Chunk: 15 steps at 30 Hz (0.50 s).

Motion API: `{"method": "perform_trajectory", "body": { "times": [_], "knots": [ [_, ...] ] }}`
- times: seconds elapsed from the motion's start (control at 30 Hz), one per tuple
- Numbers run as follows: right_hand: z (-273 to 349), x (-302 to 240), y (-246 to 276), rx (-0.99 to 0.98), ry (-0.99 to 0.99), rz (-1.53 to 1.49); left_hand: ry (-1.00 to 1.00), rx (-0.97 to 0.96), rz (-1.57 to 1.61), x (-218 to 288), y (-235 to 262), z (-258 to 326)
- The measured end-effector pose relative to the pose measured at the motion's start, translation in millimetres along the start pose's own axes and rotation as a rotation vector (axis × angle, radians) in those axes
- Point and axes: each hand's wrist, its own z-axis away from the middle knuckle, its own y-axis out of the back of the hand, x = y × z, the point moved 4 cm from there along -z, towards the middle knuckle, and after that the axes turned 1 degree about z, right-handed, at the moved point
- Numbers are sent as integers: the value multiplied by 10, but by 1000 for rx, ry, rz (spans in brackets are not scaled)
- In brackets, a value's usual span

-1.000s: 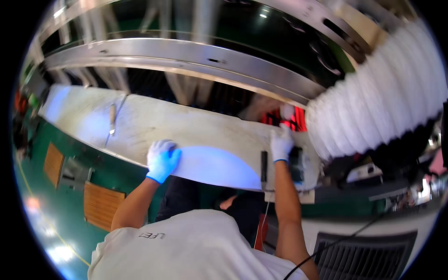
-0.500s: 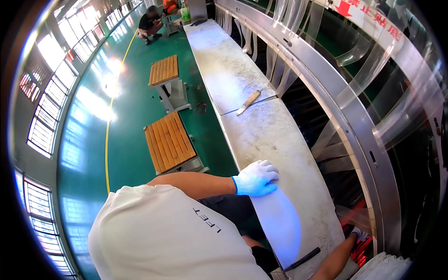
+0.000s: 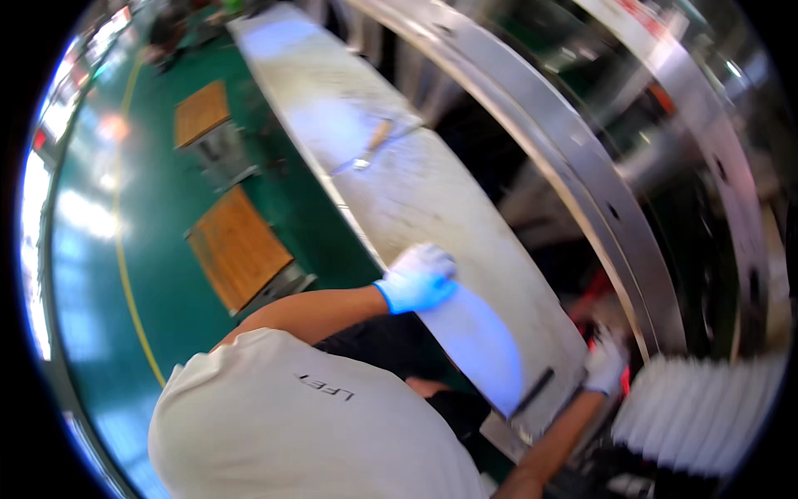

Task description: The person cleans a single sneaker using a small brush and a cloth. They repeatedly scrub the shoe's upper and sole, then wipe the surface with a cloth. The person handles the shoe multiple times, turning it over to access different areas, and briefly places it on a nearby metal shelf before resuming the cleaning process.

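My left hand (image 3: 420, 279), in a white knit glove, rests on the pale worn bench top (image 3: 465, 224) at its near-left edge, fingers lying on the surface and no object visible in it. My right hand (image 3: 605, 366), also white-gloved, is past the bench's right edge beside the machine opening, where a red glow shows. Motion blur hides its fingers and anything they might hold. A dark slim bar (image 3: 534, 391) lies at the bench's near end, left of my right hand. Farther up the bench lies a tool with a tan handle and a paler flat end (image 3: 376, 143).
A curved metal machine frame (image 3: 573, 158) runs along the bench's right side. White ribbed material (image 3: 702, 416) is stacked at the lower right. Two slatted wooden-topped stools (image 3: 239, 249) stand on the green floor (image 3: 158, 266) at left. A person crouches far back.
The view has swung, shifting the scene leftward and blurring it. My right hand has come further into view, up beside the machine opening. My left hand stays on the bench.
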Motion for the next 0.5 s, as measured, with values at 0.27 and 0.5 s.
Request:
{"method": "perform_trajectory", "body": {
  "times": [0.27, 0.5],
  "knots": [
    [2118, -1295, -2240, -90, -439, -767, 381, -42, 687, 511, -343, -175],
    [2479, -1892, -1450, 337, -17, 840, -2, -161, 564, 1417, -712, -311]
  ]
}}
